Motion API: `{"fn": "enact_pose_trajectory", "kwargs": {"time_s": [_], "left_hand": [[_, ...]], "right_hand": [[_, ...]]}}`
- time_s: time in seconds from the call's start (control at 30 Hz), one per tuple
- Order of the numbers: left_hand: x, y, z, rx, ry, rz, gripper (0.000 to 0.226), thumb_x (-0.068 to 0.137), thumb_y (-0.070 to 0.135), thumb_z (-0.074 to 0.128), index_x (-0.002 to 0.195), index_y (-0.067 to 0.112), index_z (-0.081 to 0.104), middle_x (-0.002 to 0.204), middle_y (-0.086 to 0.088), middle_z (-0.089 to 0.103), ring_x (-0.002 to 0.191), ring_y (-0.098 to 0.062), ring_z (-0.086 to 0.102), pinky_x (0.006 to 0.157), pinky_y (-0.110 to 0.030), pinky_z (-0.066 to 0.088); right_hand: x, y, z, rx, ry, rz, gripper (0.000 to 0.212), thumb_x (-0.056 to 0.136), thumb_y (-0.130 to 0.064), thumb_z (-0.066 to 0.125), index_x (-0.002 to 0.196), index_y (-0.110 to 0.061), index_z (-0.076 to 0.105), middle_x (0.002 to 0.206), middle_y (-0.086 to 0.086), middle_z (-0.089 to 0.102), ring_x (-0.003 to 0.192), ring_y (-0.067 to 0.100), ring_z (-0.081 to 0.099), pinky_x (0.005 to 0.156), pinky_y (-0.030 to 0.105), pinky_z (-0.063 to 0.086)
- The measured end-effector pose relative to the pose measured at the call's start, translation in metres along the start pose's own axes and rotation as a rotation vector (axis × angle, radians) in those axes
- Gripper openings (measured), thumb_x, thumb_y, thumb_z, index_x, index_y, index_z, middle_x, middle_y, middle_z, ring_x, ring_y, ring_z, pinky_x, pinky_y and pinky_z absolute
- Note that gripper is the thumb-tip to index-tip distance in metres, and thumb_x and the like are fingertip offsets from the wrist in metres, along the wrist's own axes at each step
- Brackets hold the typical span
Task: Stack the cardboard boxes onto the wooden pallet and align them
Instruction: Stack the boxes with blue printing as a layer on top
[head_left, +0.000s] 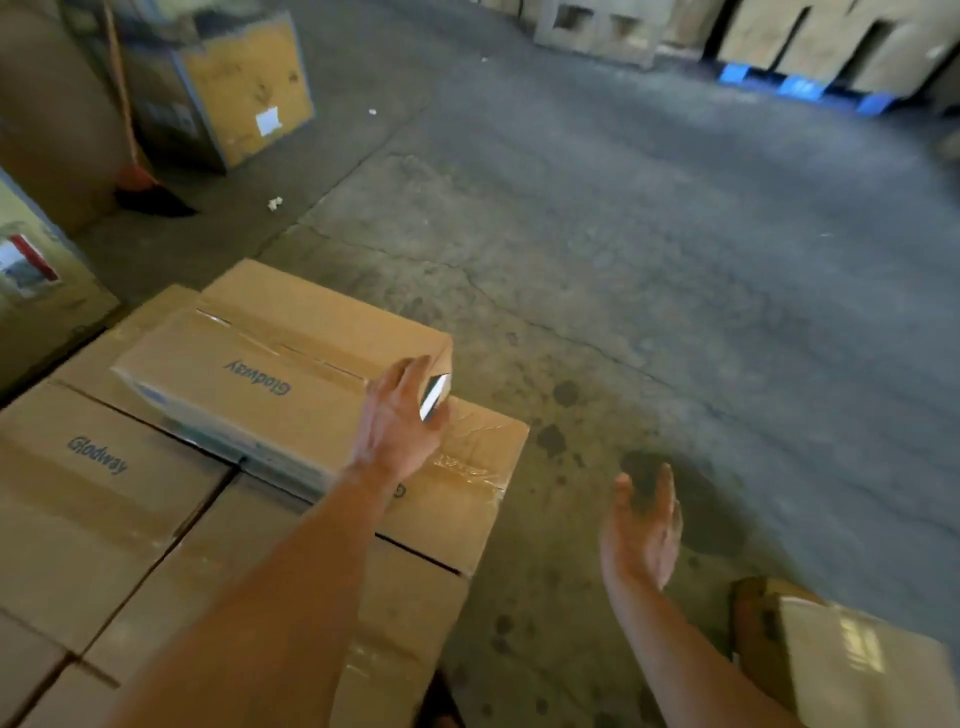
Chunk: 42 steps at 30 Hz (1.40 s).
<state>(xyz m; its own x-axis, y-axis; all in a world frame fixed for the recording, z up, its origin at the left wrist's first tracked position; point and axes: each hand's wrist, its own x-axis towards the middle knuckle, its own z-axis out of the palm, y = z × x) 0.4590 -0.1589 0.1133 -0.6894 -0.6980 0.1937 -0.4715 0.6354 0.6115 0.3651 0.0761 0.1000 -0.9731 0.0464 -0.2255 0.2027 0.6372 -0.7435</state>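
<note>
A cardboard box (260, 374) printed "Glodway" lies skewed on top of a stack of like boxes (104, 519) at the lower left. My left hand (400, 421) rests against this top box's near right corner, fingers spread, not gripping it. Off to the right, my right hand (644, 530) hovers over the concrete floor, palm open and holding nothing. Another taped cardboard box (841, 660) sits at the bottom right corner. The pallet under the stack is hidden.
Concrete floor (649, 270) stretches ahead and right, stained near the stack. A large box (244, 88) stands at the back left beside a broom (140, 182). More boxes on a blue pallet (800, 85) line the far wall. Another carton (36, 280) stands at the left edge.
</note>
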Motion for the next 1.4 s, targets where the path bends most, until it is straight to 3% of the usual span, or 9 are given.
{"fn": "enact_pose_trajectory", "kwargs": {"time_s": [0.2, 0.37, 0.5, 0.63, 0.73, 0.87, 1.03, 1.27, 1.4], "left_hand": [[-0.063, 0.212, 0.077, 0.030, -0.193, 0.442, 0.068, 0.081, 0.044, 0.064, 0.135, 0.004, 0.059, 0.130, -0.018, 0.064, 0.116, -0.040, 0.062, 0.099, -0.063, 0.046], [-0.136, 0.367, 0.152, -0.028, -0.358, 0.686, 0.067, 0.081, 0.037, 0.076, 0.138, 0.007, 0.056, 0.134, -0.014, 0.060, 0.120, -0.038, 0.059, 0.104, -0.061, 0.042], [-0.197, 0.454, 0.207, -0.075, -0.517, 0.857, 0.068, 0.081, 0.039, 0.074, 0.140, 0.011, 0.055, 0.138, -0.012, 0.059, 0.129, -0.034, 0.053, 0.108, -0.064, 0.035], [-0.258, 0.509, 0.270, -0.063, -0.693, 1.009, 0.072, 0.085, 0.040, 0.075, 0.146, 0.014, 0.049, 0.146, -0.012, 0.053, 0.134, -0.034, 0.048, 0.111, -0.055, 0.036], [-0.312, 0.524, 0.323, -0.035, -0.878, 1.102, 0.076, 0.086, 0.051, 0.066, 0.150, 0.016, 0.044, 0.150, -0.012, 0.049, 0.136, -0.032, 0.046, 0.112, -0.051, 0.035], [-0.403, 0.517, 0.387, 0.004, -1.164, 1.188, 0.075, 0.089, 0.048, 0.069, 0.152, 0.022, 0.039, 0.153, -0.009, 0.045, 0.138, -0.029, 0.044, 0.111, -0.044, 0.035], [-0.511, 0.463, 0.430, 0.078, -1.427, 1.127, 0.090, 0.086, 0.048, 0.073, 0.157, 0.019, 0.026, 0.158, -0.010, 0.037, 0.142, -0.031, 0.039, 0.115, -0.047, 0.035], [-0.579, 0.381, 0.477, 0.210, -1.480, 0.803, 0.128, 0.068, 0.056, 0.085, 0.161, 0.017, 0.006, 0.167, -0.007, 0.017, 0.152, -0.026, 0.022, 0.121, -0.045, 0.025], [-0.585, 0.360, 0.488, 0.271, -1.428, 0.646, 0.136, 0.045, 0.083, 0.080, 0.150, 0.014, 0.029, 0.149, -0.012, 0.047, 0.134, -0.033, 0.047, 0.111, -0.048, 0.040]], "right_hand": [[0.022, 0.103, -0.201, 0.072, 0.248, 0.078, 0.061, 0.102, -0.052, 0.044, 0.158, -0.041, 0.022, 0.167, 0.010, 0.018, 0.151, 0.034, 0.024, 0.118, 0.054, 0.027], [0.021, 0.199, -0.342, 0.181, 0.486, 0.251, 0.060, 0.102, -0.050, 0.044, 0.158, -0.039, 0.024, 0.167, 0.013, 0.018, 0.150, 0.035, 0.025, 0.117, 0.048, 0.024], [0.010, 0.267, -0.397, 0.294, 0.613, 0.406, 0.059, 0.102, -0.053, 0.042, 0.157, -0.043, 0.021, 0.168, 0.010, 0.014, 0.150, 0.034, 0.025, 0.118, 0.046, 0.023], [-0.009, 0.334, -0.419, 0.346, 0.727, 0.584, 0.061, 0.102, -0.054, 0.043, 0.157, -0.044, 0.020, 0.169, 0.006, 0.012, 0.153, 0.029, 0.017, 0.121, 0.042, 0.015], [-0.030, 0.389, -0.427, 0.405, 0.826, 0.755, 0.061, 0.101, -0.054, 0.045, 0.156, -0.047, 0.020, 0.169, 0.006, 0.011, 0.153, 0.029, 0.017, 0.121, 0.043, 0.018], [-0.082, 0.462, -0.423, 0.418, 0.941, 1.021, 0.063, 0.101, -0.053, 0.045, 0.157, -0.046, 0.018, 0.169, 0.006, 0.012, 0.153, 0.029, 0.018, 0.121, 0.044, 0.018], [-0.155, 0.542, -0.397, 0.398, 0.978, 1.285, 0.067, 0.100, -0.054, 0.047, 0.158, -0.042, 0.016, 0.169, 0.009, 0.012, 0.155, 0.025, 0.013, 0.123, 0.042, 0.014], [-0.258, 0.647, -0.374, 0.377, 0.937, 1.452, 0.089, 0.087, -0.068, 0.059, 0.159, -0.042, 0.014, 0.169, 0.004, 0.012, 0.155, 0.022, 0.012, 0.123, 0.038, 0.011], [-0.310, 0.701, -0.367, 0.395, 0.909, 1.481, 0.100, 0.079, -0.072, 0.066, 0.158, -0.045, 0.012, 0.169, -0.003, 0.014, 0.152, 0.032, 0.019, 0.123, 0.044, 0.017]]}}
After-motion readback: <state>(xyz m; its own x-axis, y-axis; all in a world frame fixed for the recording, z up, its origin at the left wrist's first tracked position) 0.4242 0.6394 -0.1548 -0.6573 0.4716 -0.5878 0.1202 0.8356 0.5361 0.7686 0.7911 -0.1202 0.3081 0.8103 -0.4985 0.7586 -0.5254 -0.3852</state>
